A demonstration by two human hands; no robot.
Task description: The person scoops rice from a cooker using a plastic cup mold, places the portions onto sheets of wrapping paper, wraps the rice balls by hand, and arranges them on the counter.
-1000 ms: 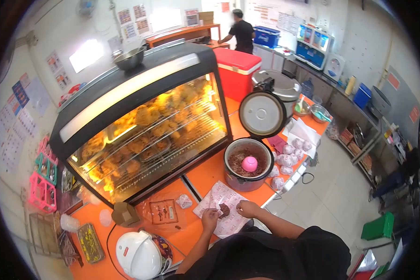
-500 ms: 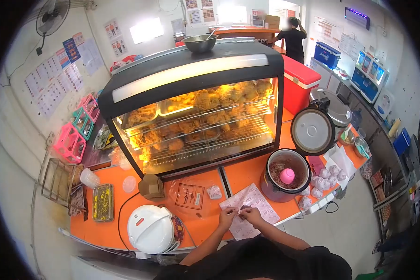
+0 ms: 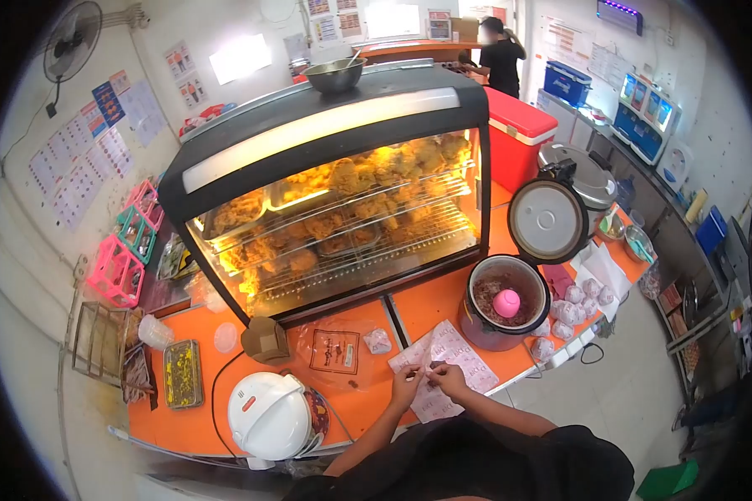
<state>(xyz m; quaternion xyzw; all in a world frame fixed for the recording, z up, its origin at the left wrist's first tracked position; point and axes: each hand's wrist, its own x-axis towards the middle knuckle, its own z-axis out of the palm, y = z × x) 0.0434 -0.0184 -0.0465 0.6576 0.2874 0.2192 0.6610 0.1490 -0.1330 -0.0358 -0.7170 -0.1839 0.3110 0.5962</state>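
Patterned wrapping paper (image 3: 459, 355) lies on the orange table in front of me. My left hand (image 3: 406, 383) is closed at the paper's left side, its fingertips pinching a bit of the paper. Close beside it, my right hand (image 3: 449, 379) is closed too, at a small brown lump (image 3: 434, 367) that is mostly hidden by the fingers. Just beyond the paper, to the right, stands an open cooker (image 3: 484, 322) of brownish food with a pink scoop (image 3: 505, 303) in it. A small wrapped bundle (image 3: 377, 341) sits left of the paper.
A lit glass cabinet (image 3: 326, 117) of fried food stands behind the table. Several wrapped bundles (image 3: 569, 312) lie right of the cooker. At the left are a white cooker (image 3: 266, 415), a carton (image 3: 265, 340) and a tray (image 3: 182, 376). A person (image 3: 500, 63) stands far back.
My hands have come together over the paper; a second ago they were apart, with the brown lump showing between them. The view has swung left, and the far person has raised an arm.
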